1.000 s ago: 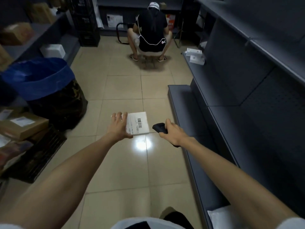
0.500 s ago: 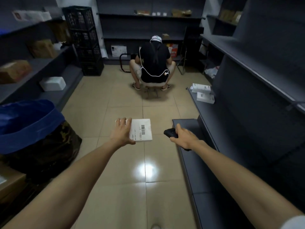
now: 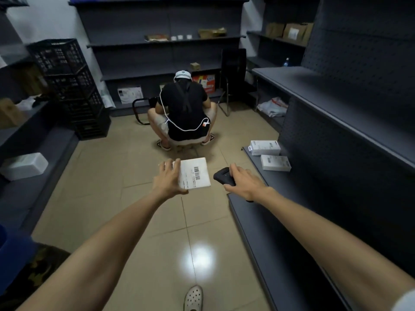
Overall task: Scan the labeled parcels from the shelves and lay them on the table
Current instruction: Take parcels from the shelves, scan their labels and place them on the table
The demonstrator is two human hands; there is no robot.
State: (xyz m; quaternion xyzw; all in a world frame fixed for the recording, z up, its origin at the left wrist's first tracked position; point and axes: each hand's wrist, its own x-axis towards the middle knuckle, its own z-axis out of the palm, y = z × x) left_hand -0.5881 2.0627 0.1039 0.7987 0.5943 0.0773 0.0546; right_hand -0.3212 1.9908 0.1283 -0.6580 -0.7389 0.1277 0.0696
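**While the left hand (image 3: 167, 181) holds a labelled parcel (image 3: 195, 173), the right hand (image 3: 244, 182) grips the scanner (image 3: 222, 176)**

Nearest of all, below both forearms, a white perforated shoe (image 3: 193, 298) stands on the tiled floor (image 3: 134, 221). Ahead of it, the left hand holds the flat white parcel by its left side, fingers curled over the far edge and thumb at the near edge. The parcel sticks out to the right of that hand, its barcode label facing up. Just right of the parcel and apart from it, the right hand is curled round the black scanner, whose head pokes out left of the knuckles towards the parcel. A low grey shelf (image 3: 269, 221) runs beneath and beyond the right hand. Farther along it, to that hand's right, two white boxes (image 3: 275, 162) lie close together. Well left of the left hand, a white package (image 3: 23, 166) rests on the opposite low shelf. Beyond both hands a crouching person (image 3: 185, 113) in a black top and white cap faces away, before the back shelves (image 3: 161, 41), which carry a few parcels.
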